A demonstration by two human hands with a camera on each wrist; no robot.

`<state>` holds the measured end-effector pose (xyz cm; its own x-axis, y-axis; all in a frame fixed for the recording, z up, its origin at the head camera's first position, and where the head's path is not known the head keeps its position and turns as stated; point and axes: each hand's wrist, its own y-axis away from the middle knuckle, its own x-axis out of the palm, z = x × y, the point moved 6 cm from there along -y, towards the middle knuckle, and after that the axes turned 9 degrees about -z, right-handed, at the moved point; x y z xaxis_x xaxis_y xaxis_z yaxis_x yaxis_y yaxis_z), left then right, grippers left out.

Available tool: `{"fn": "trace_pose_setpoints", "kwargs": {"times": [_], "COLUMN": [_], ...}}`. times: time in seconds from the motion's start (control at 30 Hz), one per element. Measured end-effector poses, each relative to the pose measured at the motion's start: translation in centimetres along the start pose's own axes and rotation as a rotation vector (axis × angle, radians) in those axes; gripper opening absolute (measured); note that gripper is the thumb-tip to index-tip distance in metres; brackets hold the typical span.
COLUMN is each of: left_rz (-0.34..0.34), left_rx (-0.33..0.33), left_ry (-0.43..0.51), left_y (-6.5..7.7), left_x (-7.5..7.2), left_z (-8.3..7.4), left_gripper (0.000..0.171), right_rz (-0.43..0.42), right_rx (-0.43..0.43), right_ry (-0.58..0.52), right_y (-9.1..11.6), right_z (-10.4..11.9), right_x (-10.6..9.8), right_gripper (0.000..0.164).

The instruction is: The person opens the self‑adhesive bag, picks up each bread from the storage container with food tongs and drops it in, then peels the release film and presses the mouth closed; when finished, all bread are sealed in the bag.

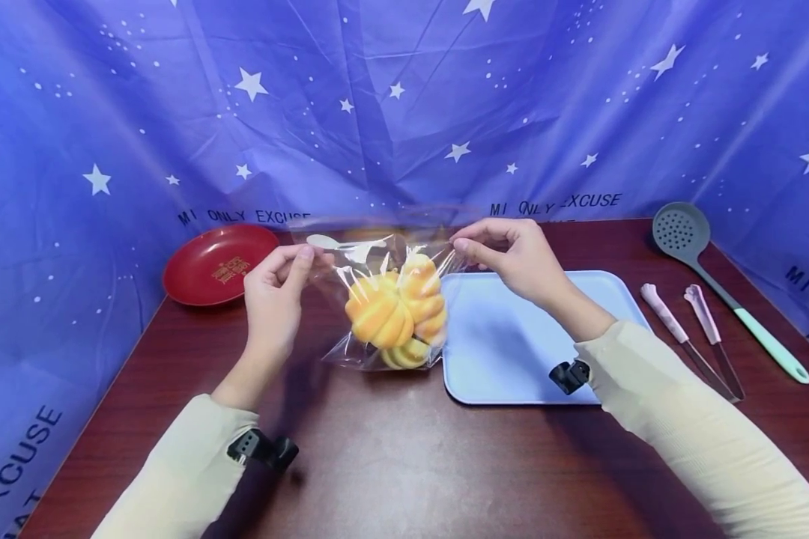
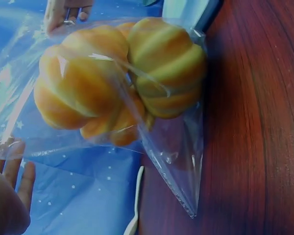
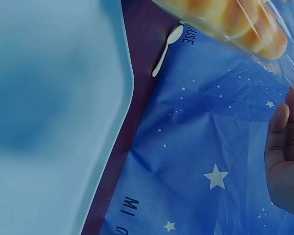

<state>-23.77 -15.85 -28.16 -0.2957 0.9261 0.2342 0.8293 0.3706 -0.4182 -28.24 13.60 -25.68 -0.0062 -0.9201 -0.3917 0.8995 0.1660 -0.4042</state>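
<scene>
Clear plastic bag (image 1: 340,350) of ridged, orange-yellow bun shapes (image 1: 380,308)
Left hand (image 1: 274,296) and right hand (image 1: 522,258) pinch its upper sides, fingers closed on the film, over the red-brown wooden worktop (image 1: 404,464), nearer the far edge.

The buns (image 1: 381,310) are golden-orange, the bag (image 1: 342,353) colourless, the tray (image 1: 495,348) pale blue, the curtain (image 1: 404,142) white-starred blue

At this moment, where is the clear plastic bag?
In the head view, the clear plastic bag is near the centre, held between the left hand and the right hand, at the blue tray's left edge.
</scene>
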Motion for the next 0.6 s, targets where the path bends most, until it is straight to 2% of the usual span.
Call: {"fn": "trace_pose_setpoints", "kwargs": {"times": [0.13,0.6], "left_rz": [-0.045,-0.045], "left_rx": [-0.015,0.061], "left_ry": [0.021,0.071], "left_y": [-0.04,-0.15], "left_x": [-0.25,-0.82], "left_z": [0.12,-0.12], "left_gripper": [0.013,0.016], "right_rz": [-0.010,-0.008], "right_rx": [-0.003,0.013], "right_ry": [-0.008,-0.010], "right_y": [0.02,0.08], "right_z": [0.00,0.02], "right_x": [-0.12,0.28], "right_gripper": [0.020,0.023]}}
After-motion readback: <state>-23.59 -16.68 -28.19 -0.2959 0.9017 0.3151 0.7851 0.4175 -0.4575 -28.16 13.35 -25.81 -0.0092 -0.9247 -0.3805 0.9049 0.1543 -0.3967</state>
